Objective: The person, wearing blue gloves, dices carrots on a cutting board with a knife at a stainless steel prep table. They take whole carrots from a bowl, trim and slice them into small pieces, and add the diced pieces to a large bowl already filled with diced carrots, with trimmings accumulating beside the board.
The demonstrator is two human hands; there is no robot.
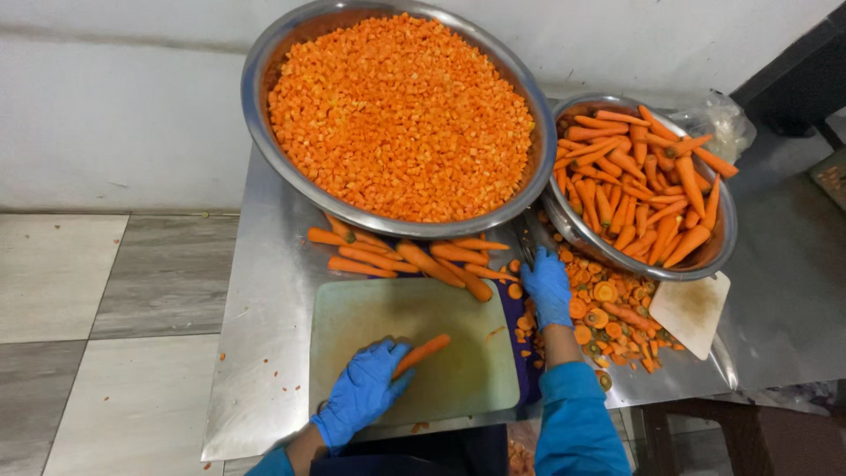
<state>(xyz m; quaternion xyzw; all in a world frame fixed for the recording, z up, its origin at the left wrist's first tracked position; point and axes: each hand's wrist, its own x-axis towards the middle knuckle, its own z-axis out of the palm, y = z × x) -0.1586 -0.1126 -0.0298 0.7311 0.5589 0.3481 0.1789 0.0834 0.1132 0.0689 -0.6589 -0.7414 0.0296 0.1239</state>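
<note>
carrot [421, 353] on cutting board [414, 360] – stiff, light, likely slick; grip thick end | left hand [363, 392] clamped on it | right hand [547, 286] right of board – closure unclear

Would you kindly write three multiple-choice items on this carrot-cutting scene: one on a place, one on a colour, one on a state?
1. Where does the carrot in the left hand lie?
A. In the small bowl
B. On the cutting board
C. On the floor

2. What colour are the gloves?
A. Blue
B. Yellow
C. White

3. In what state are the carrots in the large bowl?
A. Whole
C. Grated
B. Diced

Answers:
1 B, the carrot rests on the pale green cutting board.
2 A, both the left hand and the right hand wear blue.
3 B, the large bowl is heaped with small cubes, while the small bowl holds whole carrots.
</note>
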